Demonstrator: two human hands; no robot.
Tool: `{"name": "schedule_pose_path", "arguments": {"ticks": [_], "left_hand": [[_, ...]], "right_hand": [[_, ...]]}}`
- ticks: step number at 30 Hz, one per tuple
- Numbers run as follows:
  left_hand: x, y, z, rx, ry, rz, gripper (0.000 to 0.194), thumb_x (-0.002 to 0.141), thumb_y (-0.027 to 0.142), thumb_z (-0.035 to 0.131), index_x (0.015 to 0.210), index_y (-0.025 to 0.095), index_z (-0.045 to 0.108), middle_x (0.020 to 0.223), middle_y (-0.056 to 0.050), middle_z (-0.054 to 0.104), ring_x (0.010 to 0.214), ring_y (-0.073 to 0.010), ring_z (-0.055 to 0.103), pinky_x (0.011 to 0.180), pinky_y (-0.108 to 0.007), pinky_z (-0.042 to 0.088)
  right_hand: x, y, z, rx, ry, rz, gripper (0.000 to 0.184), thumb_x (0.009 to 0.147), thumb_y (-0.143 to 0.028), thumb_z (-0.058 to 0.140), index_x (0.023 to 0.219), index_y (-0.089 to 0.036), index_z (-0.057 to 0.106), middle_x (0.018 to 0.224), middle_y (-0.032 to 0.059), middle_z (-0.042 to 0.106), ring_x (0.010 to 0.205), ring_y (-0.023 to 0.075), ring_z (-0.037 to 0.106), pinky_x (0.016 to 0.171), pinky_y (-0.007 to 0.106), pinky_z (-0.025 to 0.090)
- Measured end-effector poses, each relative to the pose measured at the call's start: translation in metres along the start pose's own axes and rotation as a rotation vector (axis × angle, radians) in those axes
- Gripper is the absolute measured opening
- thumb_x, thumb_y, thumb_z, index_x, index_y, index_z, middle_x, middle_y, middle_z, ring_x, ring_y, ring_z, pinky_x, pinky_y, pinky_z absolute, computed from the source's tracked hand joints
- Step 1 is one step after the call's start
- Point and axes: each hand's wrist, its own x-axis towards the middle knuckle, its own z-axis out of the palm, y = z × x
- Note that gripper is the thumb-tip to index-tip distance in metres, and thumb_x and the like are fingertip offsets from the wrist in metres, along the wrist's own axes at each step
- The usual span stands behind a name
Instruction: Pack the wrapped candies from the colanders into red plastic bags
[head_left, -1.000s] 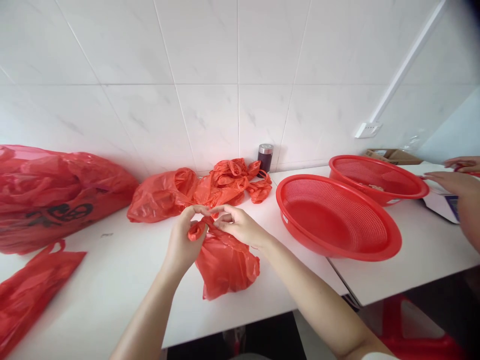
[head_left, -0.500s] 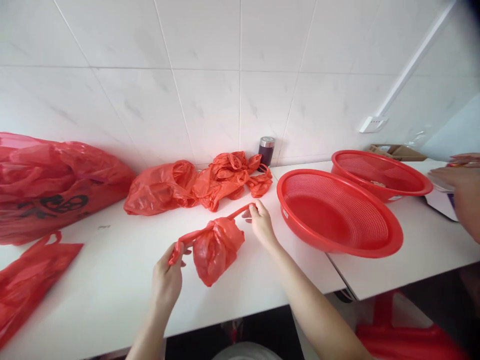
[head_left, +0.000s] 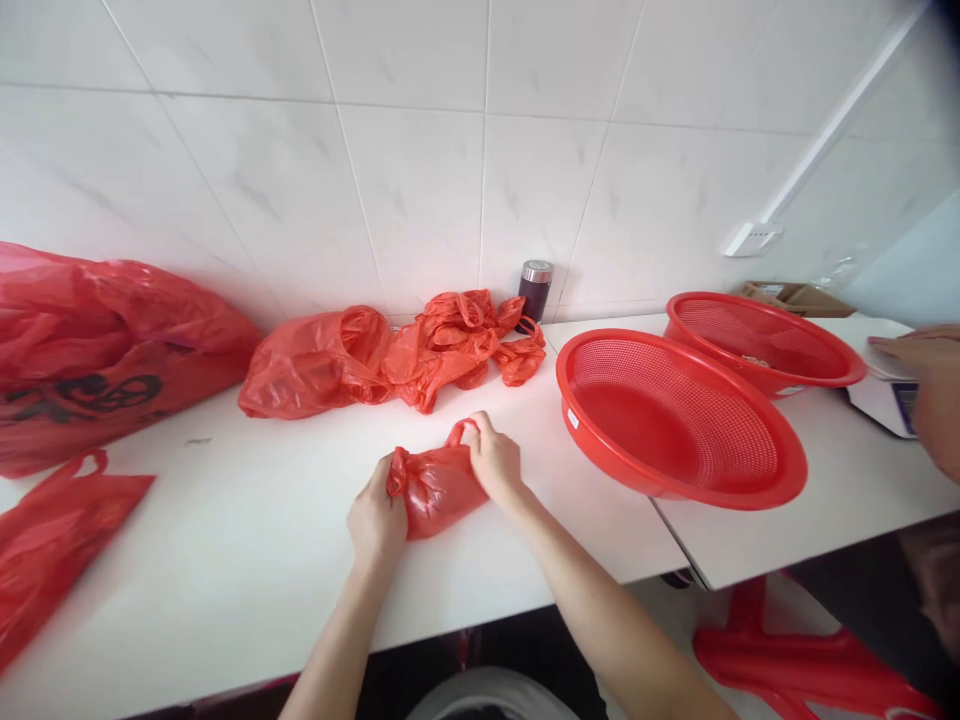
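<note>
A small red plastic bag (head_left: 442, 490) rests on the white table between my two hands. My left hand (head_left: 377, 515) is closed around its left side, at the bunched handle. On the other side, my right hand (head_left: 495, 458) grips the bag's right end, with a handle loop standing up by the fingers. What lies inside the bag cannot be made out. Just behind it is a crumpled heap of red plastic bags (head_left: 450, 345), beside a fuller red bag (head_left: 304, 365).
Two red mesh baskets, a near one (head_left: 660, 420) and a far one (head_left: 757, 335), stand to the right. A dark flask (head_left: 535, 292) is by the wall. A large red bag (head_left: 105, 350) lies left. A co-worker's hand (head_left: 919, 350) is above a scale (head_left: 881, 400).
Both hands have come closer together and down. The handles, stretched apart before, are now drawn in, and the bag lies flatter on the table.
</note>
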Motion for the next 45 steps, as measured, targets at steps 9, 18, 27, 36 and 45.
{"name": "schedule_pose_path", "arguments": {"ticks": [9, 18, 27, 36, 45], "left_hand": [[0.013, -0.010, -0.008, 0.259, -0.102, 0.098, 0.065, 0.075, 0.006, 0.039, 0.130, 0.034, 0.057, 0.120, 0.000, 0.067, 0.087, -0.0215, 0.062, 0.064, -0.029, 0.037], [0.008, -0.011, -0.001, 0.403, -0.106, 0.120, 0.063, 0.079, 0.011, 0.040, 0.136, 0.034, 0.053, 0.112, -0.003, 0.069, 0.073, -0.0213, 0.062, 0.058, -0.030, 0.035], [0.013, -0.004, 0.000, 0.394, 0.013, 0.223, 0.052, 0.084, 0.013, 0.045, 0.131, 0.030, 0.059, 0.114, -0.009, 0.061, 0.090, -0.0234, 0.058, 0.069, -0.030, 0.042], [0.017, 0.006, 0.010, 0.214, -0.051, 0.234, 0.060, 0.081, 0.008, 0.044, 0.135, 0.031, 0.055, 0.092, -0.002, 0.067, 0.070, -0.0167, 0.058, 0.059, -0.025, 0.036], [0.021, -0.007, -0.001, 0.001, -0.141, 0.171, 0.047, 0.096, 0.050, 0.030, 0.125, 0.028, 0.062, 0.083, 0.001, 0.072, 0.074, -0.0172, 0.065, 0.065, -0.023, 0.047]], "right_hand": [[0.011, 0.026, 0.005, -0.135, -0.079, 0.014, 0.024, 0.100, -0.027, 0.033, 0.115, -0.026, 0.052, 0.067, -0.0026, 0.064, 0.057, 0.0133, 0.054, 0.053, 0.025, 0.019], [0.012, 0.020, 0.005, -0.185, -0.124, 0.066, 0.029, 0.100, -0.023, 0.029, 0.120, -0.024, 0.049, 0.073, 0.0025, 0.067, 0.064, 0.0173, 0.061, 0.058, 0.025, 0.028], [0.025, 0.015, -0.021, -0.091, -0.167, 0.078, 0.026, 0.101, -0.034, 0.028, 0.110, -0.025, 0.051, 0.087, 0.0017, 0.069, 0.076, 0.0169, 0.063, 0.060, 0.024, 0.031], [0.025, -0.015, -0.013, -0.080, -0.141, -0.033, 0.026, 0.101, -0.035, 0.031, 0.106, -0.027, 0.055, 0.075, -0.0006, 0.066, 0.068, 0.0159, 0.061, 0.059, 0.025, 0.027], [0.032, 0.014, -0.005, -0.099, -0.066, 0.063, 0.032, 0.104, -0.034, 0.023, 0.112, -0.028, 0.053, 0.079, -0.0007, 0.067, 0.070, 0.0144, 0.060, 0.059, 0.023, 0.028]]}}
